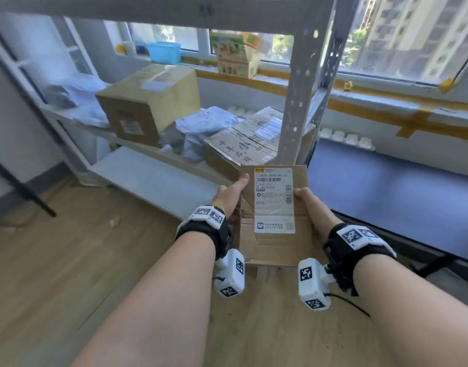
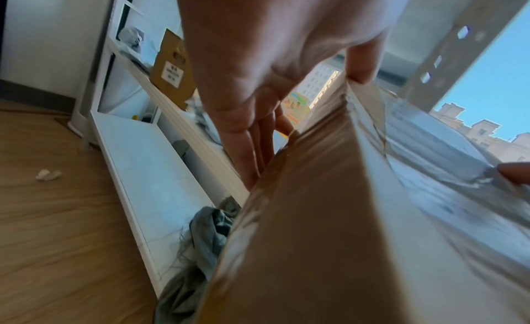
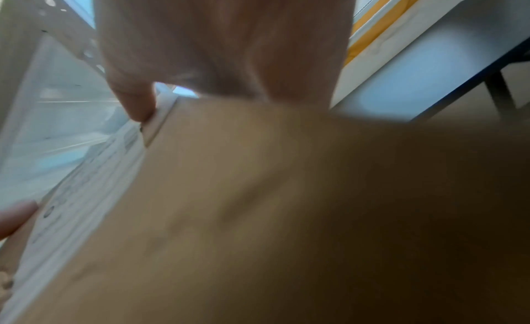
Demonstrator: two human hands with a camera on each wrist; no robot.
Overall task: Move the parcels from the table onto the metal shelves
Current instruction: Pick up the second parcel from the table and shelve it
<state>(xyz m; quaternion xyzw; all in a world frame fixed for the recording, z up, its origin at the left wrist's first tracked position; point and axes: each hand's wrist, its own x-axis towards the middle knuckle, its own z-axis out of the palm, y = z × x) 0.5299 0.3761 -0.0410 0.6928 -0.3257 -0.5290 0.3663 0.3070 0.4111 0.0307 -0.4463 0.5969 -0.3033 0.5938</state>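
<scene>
I hold a small brown cardboard parcel (image 1: 275, 234) with a white shipping label between both hands, in the air in front of the metal shelves (image 1: 299, 107). My left hand (image 1: 231, 193) grips its left edge, thumb on top and fingers underneath. My right hand (image 1: 308, 205) grips the right edge the same way. In the left wrist view the parcel (image 2: 329, 227) fills the lower right, with my left hand (image 2: 258, 116) round its side. The right wrist view shows the parcel (image 3: 258, 204) blurred beneath my right hand (image 3: 218, 63).
On the middle shelf lie a large brown box (image 1: 148, 104), grey mailer bags (image 1: 198, 131) and a taped box (image 1: 254, 144). The white bottom shelf (image 1: 153, 178) sits low at the left. A blue-topped table (image 1: 394, 192) stands at the right, under the window.
</scene>
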